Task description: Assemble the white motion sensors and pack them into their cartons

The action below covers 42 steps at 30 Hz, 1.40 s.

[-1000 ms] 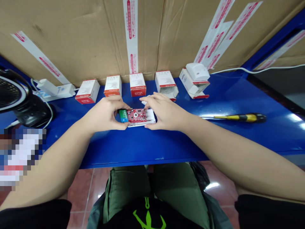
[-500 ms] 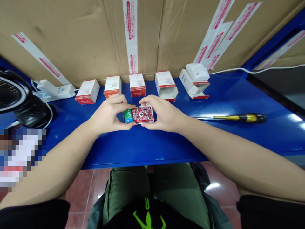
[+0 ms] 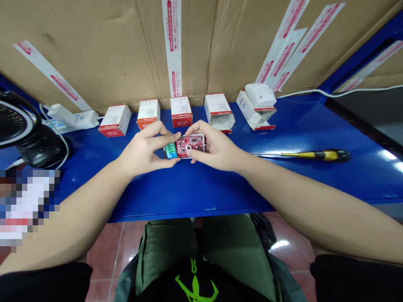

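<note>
A small device with a red circuit board (image 3: 182, 147) and a green and blue battery (image 3: 171, 150) at its left end is held above the blue table (image 3: 195, 188). My left hand (image 3: 146, 144) grips the left end, thumb on the near edge and fingers on the far edge. Around the right end, my right hand (image 3: 217, 147) is closed, its thumb lying over the lower right part of the board. Fingers and thumb hide parts of the device's rim.
Several red-and-white boxes, one of them (image 3: 181, 112) behind the hands, line the cardboard wall. A white device (image 3: 260, 95) rests on the rightmost box. A screwdriver (image 3: 327, 155) lies right; a black fan (image 3: 37, 138) and power strip (image 3: 85, 121) stand left.
The device has tilted and risen slightly in view. My right thumb has moved from its near edge onto the face of the board. My left hand keeps its grip.
</note>
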Each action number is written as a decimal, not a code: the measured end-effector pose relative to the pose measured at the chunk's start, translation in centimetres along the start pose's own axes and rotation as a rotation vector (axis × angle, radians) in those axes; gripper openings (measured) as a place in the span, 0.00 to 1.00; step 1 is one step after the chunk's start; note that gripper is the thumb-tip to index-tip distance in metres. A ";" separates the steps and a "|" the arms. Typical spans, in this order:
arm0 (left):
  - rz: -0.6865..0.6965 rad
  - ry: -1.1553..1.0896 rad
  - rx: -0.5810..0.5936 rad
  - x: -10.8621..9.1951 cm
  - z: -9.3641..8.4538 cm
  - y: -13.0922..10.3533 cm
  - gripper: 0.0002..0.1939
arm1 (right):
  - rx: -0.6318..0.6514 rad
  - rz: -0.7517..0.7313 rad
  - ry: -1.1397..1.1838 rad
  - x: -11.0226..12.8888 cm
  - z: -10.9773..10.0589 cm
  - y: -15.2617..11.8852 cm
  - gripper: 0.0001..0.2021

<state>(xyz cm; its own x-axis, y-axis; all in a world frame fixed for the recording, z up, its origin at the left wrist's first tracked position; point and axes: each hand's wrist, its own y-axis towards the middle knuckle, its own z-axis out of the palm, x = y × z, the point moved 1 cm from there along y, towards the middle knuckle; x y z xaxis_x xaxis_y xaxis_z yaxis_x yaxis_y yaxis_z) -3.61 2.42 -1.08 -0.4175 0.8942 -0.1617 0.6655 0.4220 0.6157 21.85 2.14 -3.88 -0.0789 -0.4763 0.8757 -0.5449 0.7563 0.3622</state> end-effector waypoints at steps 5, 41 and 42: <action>0.027 -0.020 -0.010 -0.4 0.3 0.1 0.21 | -0.018 0.092 0.192 0.0 0.3 0.2 0.12; -0.582 -0.896 0.074 -0.3 1.3 0.6 0.26 | -0.175 0.181 0.207 0.7 -0.4 0.5 0.10; -0.604 -0.919 0.087 -0.3 1.2 0.7 0.29 | -0.178 0.171 0.191 0.7 -0.4 0.5 0.10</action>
<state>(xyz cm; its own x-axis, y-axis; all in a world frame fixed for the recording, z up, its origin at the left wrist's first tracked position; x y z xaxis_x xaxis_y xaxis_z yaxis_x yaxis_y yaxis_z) -2.26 2.64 -1.51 -0.0934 0.2919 -0.9519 0.5632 0.8039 0.1913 21.89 2.40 -2.99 0.0105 -0.2555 0.9668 -0.3811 0.8928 0.2401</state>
